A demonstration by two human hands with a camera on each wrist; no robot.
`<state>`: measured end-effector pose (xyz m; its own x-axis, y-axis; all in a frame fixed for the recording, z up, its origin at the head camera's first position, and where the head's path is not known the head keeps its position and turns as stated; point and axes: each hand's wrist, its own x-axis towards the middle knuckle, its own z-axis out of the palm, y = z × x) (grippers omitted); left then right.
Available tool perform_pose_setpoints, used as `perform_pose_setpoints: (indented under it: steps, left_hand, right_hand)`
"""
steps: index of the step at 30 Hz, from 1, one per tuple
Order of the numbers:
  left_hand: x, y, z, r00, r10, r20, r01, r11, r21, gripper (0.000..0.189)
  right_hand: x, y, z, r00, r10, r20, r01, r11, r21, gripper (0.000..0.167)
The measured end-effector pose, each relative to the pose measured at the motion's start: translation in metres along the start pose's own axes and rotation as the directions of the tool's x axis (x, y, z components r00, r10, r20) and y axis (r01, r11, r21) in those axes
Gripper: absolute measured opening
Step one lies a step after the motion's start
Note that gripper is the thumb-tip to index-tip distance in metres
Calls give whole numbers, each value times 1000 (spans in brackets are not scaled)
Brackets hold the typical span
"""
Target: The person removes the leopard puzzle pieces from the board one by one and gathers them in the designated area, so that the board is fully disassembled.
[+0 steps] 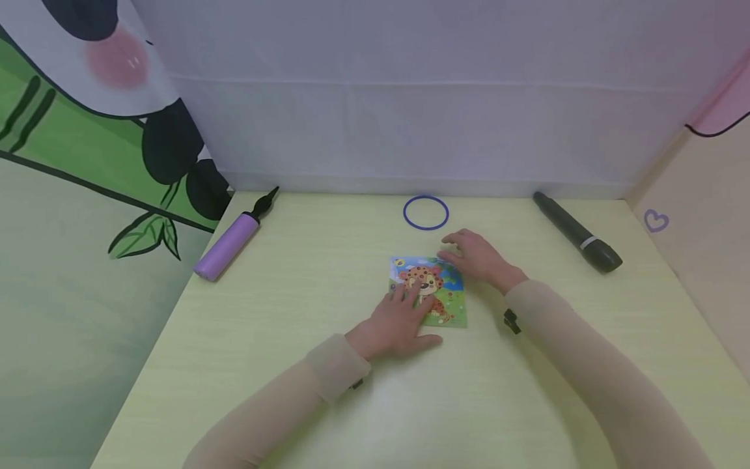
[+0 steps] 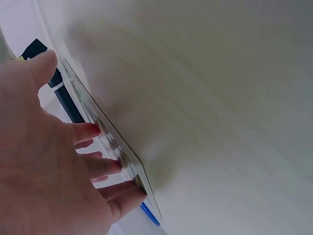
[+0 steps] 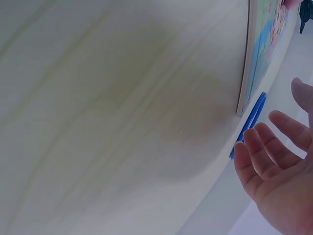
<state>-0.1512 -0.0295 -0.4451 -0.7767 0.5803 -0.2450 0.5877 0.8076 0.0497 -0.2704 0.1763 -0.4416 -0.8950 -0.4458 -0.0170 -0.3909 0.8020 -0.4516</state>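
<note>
A square picture board (image 1: 452, 296) with a cartoon leopard on a green and blue ground lies flat on the table. My left hand (image 1: 397, 327) rests its spread fingertips on the left part of the board, covering some of the picture; its thumb points out past the near edge. In the left wrist view those fingers (image 2: 105, 166) reach the board's face. By the far right corner hovers my right hand (image 1: 477, 257), its fingers loosely bent. The right wrist view shows these fingers (image 3: 266, 152) holding nothing, apart from the board (image 3: 261, 44).
Beyond the board lies a thin blue ring (image 1: 426, 228). A purple hand pump (image 1: 228, 249) with a black nozzle is at the far left of the table (image 1: 305, 273). A black microphone-shaped object (image 1: 565, 220) with a pale band lies far right. A pale cloth wall (image 1: 410, 137) rises behind.
</note>
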Motion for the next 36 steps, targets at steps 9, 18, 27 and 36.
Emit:
perform_pose_setpoints:
  steps: [9,18,27,36]
  left_hand:
    - [-2,1,1,1000,-11,16,10,1000,13,81]
    - [-2,-1,1,1000,-4,21,3,999,47,67]
    - [2,-2,5,1000,-6,18,5,999,43,81]
    - [2,-2,7,1000,-9,22,8,998,58,81]
  right_hand:
    - [10,-8,4,999,0,42,-1,1000,24,44]
    - [18,-13,4,998,-19,56,17,999,27,40]
    - [22,-15,7,998,-29,59,26,999,38,39]
    - [29,-20,15,996,-21,90,17,999,44,36]
